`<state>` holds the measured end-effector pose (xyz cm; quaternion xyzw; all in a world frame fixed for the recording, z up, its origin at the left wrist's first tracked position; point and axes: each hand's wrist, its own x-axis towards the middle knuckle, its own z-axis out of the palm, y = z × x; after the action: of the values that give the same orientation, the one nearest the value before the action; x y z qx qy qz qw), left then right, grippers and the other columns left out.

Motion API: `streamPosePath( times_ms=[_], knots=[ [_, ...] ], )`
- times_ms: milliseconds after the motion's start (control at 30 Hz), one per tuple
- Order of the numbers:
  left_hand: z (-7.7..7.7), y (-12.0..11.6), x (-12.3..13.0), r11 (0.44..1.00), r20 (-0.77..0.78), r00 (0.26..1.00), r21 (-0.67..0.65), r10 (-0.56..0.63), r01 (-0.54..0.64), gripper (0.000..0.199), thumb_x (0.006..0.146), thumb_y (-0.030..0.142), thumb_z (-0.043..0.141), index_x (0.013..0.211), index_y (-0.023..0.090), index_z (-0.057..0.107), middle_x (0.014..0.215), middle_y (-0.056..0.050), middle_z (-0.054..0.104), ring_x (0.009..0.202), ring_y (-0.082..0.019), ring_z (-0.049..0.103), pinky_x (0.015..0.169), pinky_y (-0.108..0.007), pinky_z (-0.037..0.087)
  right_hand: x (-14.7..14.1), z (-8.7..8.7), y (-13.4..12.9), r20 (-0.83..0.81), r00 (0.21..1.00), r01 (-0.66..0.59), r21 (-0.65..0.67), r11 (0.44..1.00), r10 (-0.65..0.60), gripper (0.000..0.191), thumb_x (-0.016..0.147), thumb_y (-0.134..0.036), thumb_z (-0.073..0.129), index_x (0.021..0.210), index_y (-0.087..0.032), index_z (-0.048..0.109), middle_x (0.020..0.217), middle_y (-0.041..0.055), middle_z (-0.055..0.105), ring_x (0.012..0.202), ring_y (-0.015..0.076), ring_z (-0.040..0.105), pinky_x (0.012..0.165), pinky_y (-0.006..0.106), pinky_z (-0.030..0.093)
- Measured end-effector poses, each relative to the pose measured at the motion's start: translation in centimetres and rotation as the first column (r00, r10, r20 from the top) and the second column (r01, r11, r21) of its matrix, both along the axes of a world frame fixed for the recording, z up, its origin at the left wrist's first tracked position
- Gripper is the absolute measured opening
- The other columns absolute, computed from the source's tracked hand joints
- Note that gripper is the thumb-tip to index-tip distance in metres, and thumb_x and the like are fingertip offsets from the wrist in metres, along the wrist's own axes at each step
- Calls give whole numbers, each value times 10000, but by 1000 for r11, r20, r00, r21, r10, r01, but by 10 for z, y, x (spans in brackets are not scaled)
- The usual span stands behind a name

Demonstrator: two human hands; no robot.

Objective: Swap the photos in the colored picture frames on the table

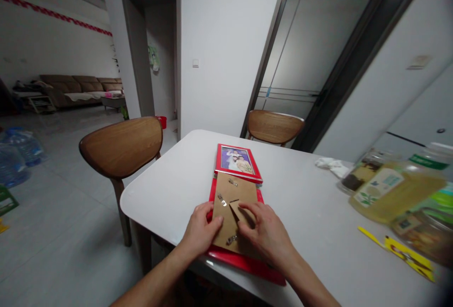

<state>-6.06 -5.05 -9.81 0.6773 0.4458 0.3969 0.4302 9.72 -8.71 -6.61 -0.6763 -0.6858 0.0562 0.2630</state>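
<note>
A brown picture-frame backing board (226, 224) with metal hangers and a stand flap lies face down over a red picture frame (244, 263) at the table's near edge. My left hand (202, 229) grips the board's left edge, thumb on top and fingers curled at the side. Between the thumb and fingers of my right hand (264, 231) is the stand flap (241, 210), tilted up from the board. Just beyond lies a second red picture frame (257, 171), face up, with a photo in it; the board's far end touches or overlaps its near edge.
All this is on a white table (170, 179). To the right stand a large bottle of yellow liquid (389, 193), jars (424, 234) and a yellow item (406, 255), with crumpled tissue (332, 166) behind. Wooden chairs (123, 146) stand at the left and far sides.
</note>
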Motion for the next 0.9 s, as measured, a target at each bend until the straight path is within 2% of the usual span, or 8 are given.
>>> streamPosePath(
  times_ms=[100,233,367,467,700,800,867,900],
  knots=[
    [3,7,-1,977,246,968,-213,49,5,204,685,328,483,762,151,552,751,-25,624,748,-193,577,687,-306,447,-7,2,-3,-74,995,-61,64,996,66,299,673,-270,502,955,-193,562,966,62,568,887,186,506,800,327,397],
    [2,18,-25,953,297,949,-302,104,-10,251,686,385,458,761,149,503,612,6,598,588,-163,573,538,-256,437,10,-11,-3,-111,994,7,92,996,3,374,726,-378,464,1038,-180,517,1032,86,541,930,196,501,814,342,394],
    [-3,30,-62,934,262,950,-350,168,-68,260,653,386,500,738,140,506,539,20,571,514,-149,549,483,-233,407,38,-32,-3,6,980,199,-33,979,-199,457,732,-404,435,1085,-118,488,983,123,534,911,221,509,795,353,395],
    [-7,38,-80,926,204,960,-362,190,-107,261,636,385,509,715,137,515,512,23,560,496,-149,542,469,-228,396,44,-41,-3,83,967,247,-101,964,-239,492,723,-417,428,1117,-125,461,996,129,518,905,231,512,729,335,415],
    [-8,53,-100,945,-8,978,-255,208,-203,208,656,339,512,717,140,528,579,16,577,540,-149,550,498,-218,391,53,-38,4,143,946,313,-168,935,-291,484,705,-247,384,1168,-108,407,898,122,596,774,215,566,677,316,403],
    [-6,55,-110,953,-127,967,-186,220,-241,286,633,297,552,870,138,543,628,0,593,620,-190,571,574,-263,414,64,-35,3,26,934,355,-214,910,-357,547,662,-259,419,1179,-81,399,814,120,622,732,233,581,661,338,412],
    [-5,54,-112,949,-200,944,-123,264,-292,392,617,269,578,984,143,522,700,-23,600,725,-230,569,667,-316,409,68,-31,-2,-241,885,322,-301,898,-398,591,640,-264,436,1198,-77,373,737,93,633,670,222,595,631,335,433],
    [-4,53,-110,946,-247,923,-62,294,-318,440,617,255,582,1036,146,502,775,-43,604,796,-248,557,724,-345,394,68,-28,-5,-419,815,257,-355,899,-399,595,635,-259,433,1200,-83,368,708,79,638,634,213,600,609,330,444]
  ],
)
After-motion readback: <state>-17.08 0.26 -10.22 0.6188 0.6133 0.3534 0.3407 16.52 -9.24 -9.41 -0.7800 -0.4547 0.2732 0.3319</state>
